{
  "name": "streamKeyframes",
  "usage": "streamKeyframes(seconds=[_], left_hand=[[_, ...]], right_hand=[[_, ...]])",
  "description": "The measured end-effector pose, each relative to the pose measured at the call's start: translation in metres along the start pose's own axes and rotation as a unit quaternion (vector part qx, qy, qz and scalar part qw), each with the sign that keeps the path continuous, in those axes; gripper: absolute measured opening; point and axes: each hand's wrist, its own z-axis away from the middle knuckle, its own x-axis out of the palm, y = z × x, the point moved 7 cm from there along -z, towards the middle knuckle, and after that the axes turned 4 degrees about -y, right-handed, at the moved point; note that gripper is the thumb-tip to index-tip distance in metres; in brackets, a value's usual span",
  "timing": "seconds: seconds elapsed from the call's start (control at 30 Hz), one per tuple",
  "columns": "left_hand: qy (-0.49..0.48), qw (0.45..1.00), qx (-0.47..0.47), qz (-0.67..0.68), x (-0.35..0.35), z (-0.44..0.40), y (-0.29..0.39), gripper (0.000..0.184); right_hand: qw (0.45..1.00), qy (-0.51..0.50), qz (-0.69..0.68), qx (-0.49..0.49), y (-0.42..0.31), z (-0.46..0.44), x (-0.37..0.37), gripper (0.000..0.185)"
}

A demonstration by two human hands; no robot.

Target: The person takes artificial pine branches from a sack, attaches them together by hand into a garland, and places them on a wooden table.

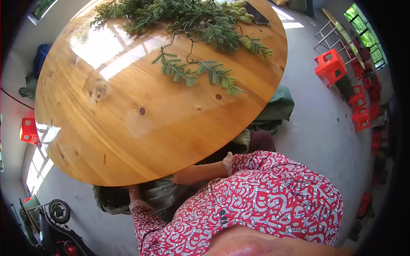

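My left hand reaches under the near edge of the round wooden table; only the wrist with a thin bracelet shows, and the fingers are hidden. My right hand also goes beneath the rim, its forearm angled to the left, fingers out of sight. Around both arms lies a dark green sack, partly covered by the tabletop. What either hand touches or holds cannot be made out. On the far part of the table, green artificial fir branches lie in a tangled heap, two sprigs trailing toward me.
Pale green bundled pieces and a dark flat object lie behind the branches. Another green sack sits by the table's right side. Red stools stand at the right, one red stool at the left. A motorbike is at lower left.
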Motion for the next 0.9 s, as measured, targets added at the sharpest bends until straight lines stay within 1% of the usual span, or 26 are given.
streamKeyframes(seconds=[0.03, 0.1, 0.13, 0.2, 0.23, 0.33, 0.43, 0.47, 0.53, 0.57, 0.6, 0.63, 0.67, 0.7, 0.73, 0.8, 0.87, 0.9], left_hand=[[0.035, 0.998, 0.04, 0.022, -0.008, 0.004, -0.004, 0.051], [0.136, 0.966, 0.179, 0.131, -0.02, -0.003, -0.025, 0.049], [0.182, 0.934, 0.248, 0.183, -0.031, -0.004, -0.031, 0.048], [0.183, 0.877, 0.249, 0.369, -0.061, 0.007, -0.047, 0.04], [0.178, 0.835, 0.247, 0.459, -0.073, 0.014, -0.055, 0.036], [0.234, 0.866, 0.261, 0.358, -0.096, 0.026, -0.061, 0.029], [0.23, 0.907, 0.229, 0.269, -0.122, 0.042, -0.057, 0.026], [0.265, 0.9, 0.238, 0.25, -0.124, 0.041, -0.061, 0.023], [0.085, 0.944, 0.131, 0.291, -0.125, 0.045, -0.07, 0.02], [-0.005, 0.949, 0.076, 0.307, -0.137, 0.058, -0.071, 0.019], [-0.084, 0.905, 0.072, 0.412, -0.168, 0.101, -0.046, 0.021], [-0.108, 0.884, 0.154, 0.428, -0.189, 0.122, -0.03, 0.021], [-0.098, 0.831, 0.242, 0.491, -0.218, 0.146, -0.01, 0.019], [-0.075, 0.785, 0.329, 0.519, -0.249, 0.167, 0.011, 0.017], [-0.052, 0.748, 0.392, 0.532, -0.277, 0.184, 0.031, 0.017], [0.02, 0.715, 0.463, 0.523, -0.321, 0.195, 0.071, 0.018], [0.102, 0.726, 0.51, 0.45, -0.368, 0.186, 0.122, 0.018], [0.174, 0.716, 0.539, 0.408, -0.389, 0.171, 0.145, 0.019]], right_hand=[[0.996, -0.073, 0.043, 0.017, -0.001, 0.0, -0.007, 0.009], [0.999, -0.028, 0.025, 0.008, 0.001, -0.004, -0.014, 0.009], [1.0, -0.006, 0.015, 0.003, 0.004, -0.005, -0.016, 0.01], [0.994, 0.11, -0.012, -0.016, 0.008, 0.001, -0.032, 0.012], [0.986, 0.165, -0.028, -0.026, 0.012, 0.007, -0.038, 0.013], [0.965, 0.258, -0.043, -0.026, 0.03, 0.022, -0.048, 0.014], [0.977, 0.188, -0.073, 0.067, 0.047, 0.045, -0.046, 0.014], [0.975, 0.184, -0.091, 0.087, 0.055, 0.055, -0.04, 0.014], [0.967, 0.177, -0.131, 0.129, 0.069, 0.078, -0.018, 0.015], [0.96, 0.17, -0.154, 0.16, 0.074, 0.09, -0.01, 0.015], [0.952, 0.162, -0.174, 0.191, 0.079, 0.105, -0.003, 0.016], [0.942, 0.151, -0.199, 0.224, 0.083, 0.119, 0.008, 0.017], [0.935, 0.146, -0.206, 0.249, 0.09, 0.13, 0.018, 0.017], [0.928, 0.139, -0.212, 0.274, 0.099, 0.141, 0.029, 0.018], [0.919, 0.133, -0.219, 0.298, 0.106, 0.146, 0.038, 0.019], [0.914, 0.093, -0.214, 0.332, 0.117, 0.147, 0.046, 0.019], [0.912, 0.062, -0.201, 0.352, 0.126, 0.145, 0.049, 0.02], [0.913, 0.062, -0.198, 0.352, 0.127, 0.144, 0.047, 0.02]])
